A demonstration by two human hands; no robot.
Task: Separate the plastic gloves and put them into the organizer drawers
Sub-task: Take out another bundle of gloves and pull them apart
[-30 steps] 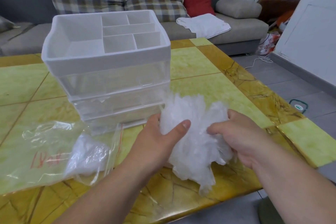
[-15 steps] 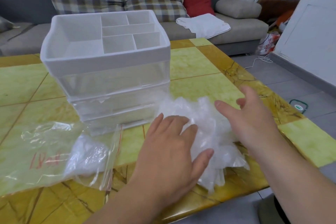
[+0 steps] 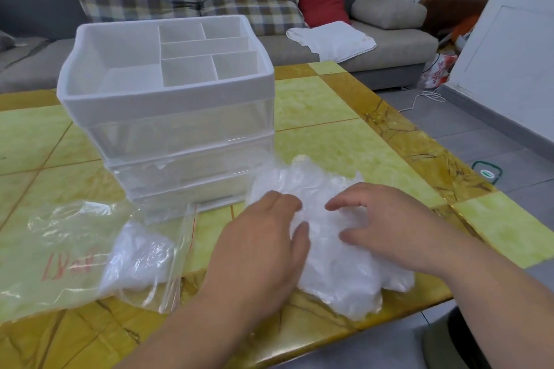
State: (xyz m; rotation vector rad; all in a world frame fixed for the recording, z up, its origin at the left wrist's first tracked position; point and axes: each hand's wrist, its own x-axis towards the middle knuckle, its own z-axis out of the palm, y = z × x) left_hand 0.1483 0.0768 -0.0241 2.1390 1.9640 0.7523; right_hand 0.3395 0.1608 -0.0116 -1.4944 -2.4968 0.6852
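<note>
Clear, crinkled plastic fills the middle of what we see: the heap of plastic gloves [image 3: 335, 266] lies on the yellow-green table [image 3: 314, 105], near its front edge and just right of the organizer [image 3: 168, 111]. Both bare hands are on it. The left hand [image 3: 263, 252] lies palm down over the heap's left side; its fingers [image 3: 281, 204] are close together and only gently bent, their tips on the plastic, and the thumb lies against the heap. We see nothing clamped between them. The right hand [image 3: 389, 234] arches over the right side of the heap, its fingers [image 3: 347, 199] curved and spread like a claw, index and thumb held apart with a gap between them, the tips touching the plastic. We cannot tell whether any single glove is caught under them.

The organizer has a white top tray split into compartments, and clear drawers stacked below it. To its left and nearer us, a transparent zip bag [image 3: 60, 249] with red writing lies flat on the table, with more bunched gloves [image 3: 135, 255] inside its right end. Beyond the table stands a grey sofa [image 3: 389, 48] with a white cloth [image 3: 329, 39] on it
</note>
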